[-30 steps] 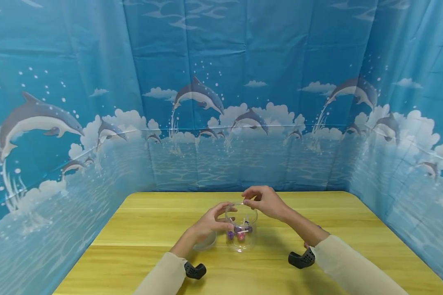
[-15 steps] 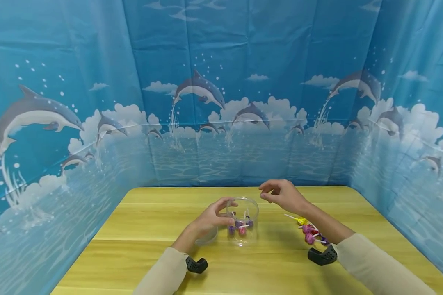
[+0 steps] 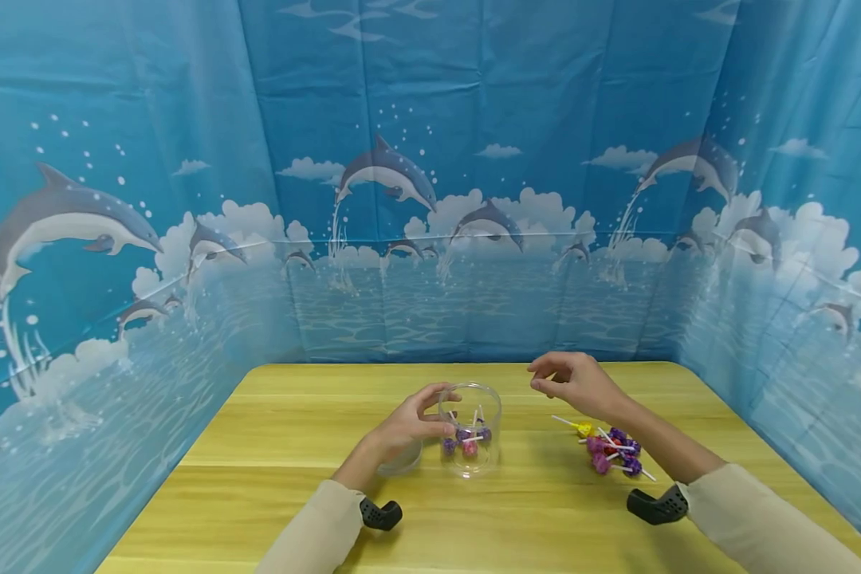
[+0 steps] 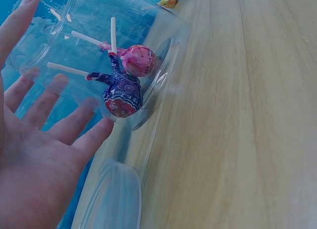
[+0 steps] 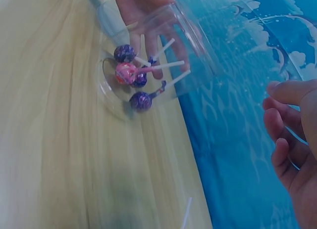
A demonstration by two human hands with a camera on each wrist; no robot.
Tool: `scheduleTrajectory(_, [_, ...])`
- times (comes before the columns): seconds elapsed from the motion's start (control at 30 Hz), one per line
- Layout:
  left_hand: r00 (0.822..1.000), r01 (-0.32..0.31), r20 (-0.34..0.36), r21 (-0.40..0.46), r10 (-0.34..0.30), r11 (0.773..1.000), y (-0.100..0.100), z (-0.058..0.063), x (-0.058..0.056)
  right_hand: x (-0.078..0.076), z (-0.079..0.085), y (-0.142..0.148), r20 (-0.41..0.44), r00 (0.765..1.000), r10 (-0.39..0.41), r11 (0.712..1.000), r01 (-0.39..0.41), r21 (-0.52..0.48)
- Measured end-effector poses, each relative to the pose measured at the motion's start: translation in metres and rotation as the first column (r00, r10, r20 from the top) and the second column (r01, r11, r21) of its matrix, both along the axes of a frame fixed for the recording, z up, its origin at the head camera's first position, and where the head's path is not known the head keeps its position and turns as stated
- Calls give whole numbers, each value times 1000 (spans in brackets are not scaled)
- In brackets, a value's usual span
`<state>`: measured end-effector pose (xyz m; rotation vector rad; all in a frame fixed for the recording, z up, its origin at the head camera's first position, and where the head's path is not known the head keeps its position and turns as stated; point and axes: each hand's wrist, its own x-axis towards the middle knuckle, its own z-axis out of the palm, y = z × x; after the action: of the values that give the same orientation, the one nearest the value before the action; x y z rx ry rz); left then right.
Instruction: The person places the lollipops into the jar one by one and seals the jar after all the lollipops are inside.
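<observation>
No text is legible — the lollipop wrapper bears print too small to read.

"Any way into the clear, round plastic jar?"

"Down through its uncovered mouth. The left hand blocks its left side, near a clear plastic lid."

"Between the jar and the purple, pink and yellow wrapped lollipops?"

"Bare yellow wooden bench, passable, though one white stick juts into it."
</observation>
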<state>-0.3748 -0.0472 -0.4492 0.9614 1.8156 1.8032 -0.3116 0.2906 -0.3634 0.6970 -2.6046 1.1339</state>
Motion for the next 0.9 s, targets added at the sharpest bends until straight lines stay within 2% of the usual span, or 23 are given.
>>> scheduleTrajectory(0.17, [1000,5,10,-1,-5,1000,1,0,0,9,-4,15,19,1000,-11,1000,12,-3])
scheduleTrajectory(0.47, [1000,8,8,4,-9,1000,-1,2,1,18,-11,36,-2,1000,-12,1000,12,-11])
scheduleTrajectory(0.63, [1000,6,10,1,-6,1000,-1,3,2,24,-20,50,16,1000,-16,1000,17,-17])
scheduleTrajectory(0.77, [1000,13,15,3,-13,1000,0,1,1,30,-28,60,31,999,-32,999,32,-20])
scheduleTrajectory(0.9, [1000,13,18,7,-13,1000,-1,-1,-1,36,-35,70,4,997,-73,997,73,7])
